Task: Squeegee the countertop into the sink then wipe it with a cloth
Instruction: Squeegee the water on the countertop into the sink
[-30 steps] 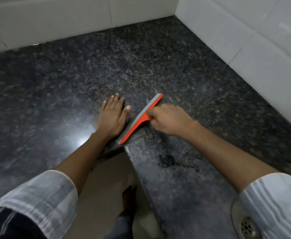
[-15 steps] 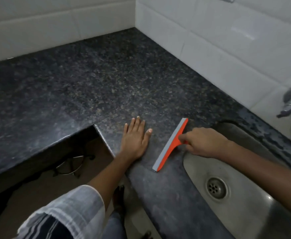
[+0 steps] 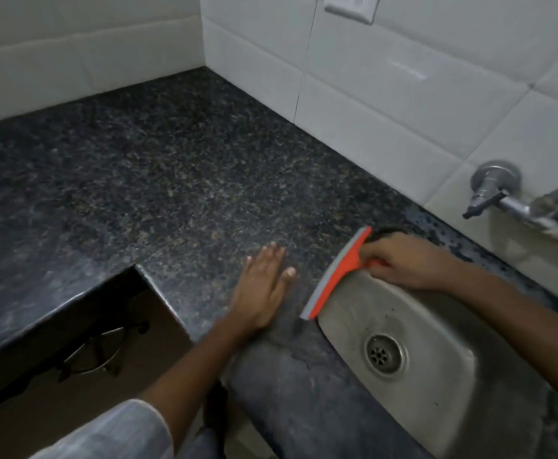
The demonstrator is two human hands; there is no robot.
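Note:
My right hand (image 3: 400,261) grips the handle of an orange squeegee (image 3: 335,274) with a grey blade. The blade lies along the left rim of the steel sink (image 3: 443,385), right at the edge of the dark speckled granite countertop (image 3: 171,180). My left hand (image 3: 261,289) rests flat on the countertop with fingers spread, just left of the blade and apart from it. A wet smear shows on the counter in front of the blade's near end. No cloth is in view.
White tiled walls (image 3: 386,94) close off the back and right. A metal tap (image 3: 502,200) juts out above the sink's far side, and a wall socket (image 3: 350,8) sits higher up. The L-shaped counter has an inner corner (image 3: 138,266); a gas burner ring (image 3: 95,354) lies below it.
My right hand has dragged the squeegee rightwards across the counter to the sink rim. My left hand followed along the counter. The view has swung right, bringing sink and tap into sight.

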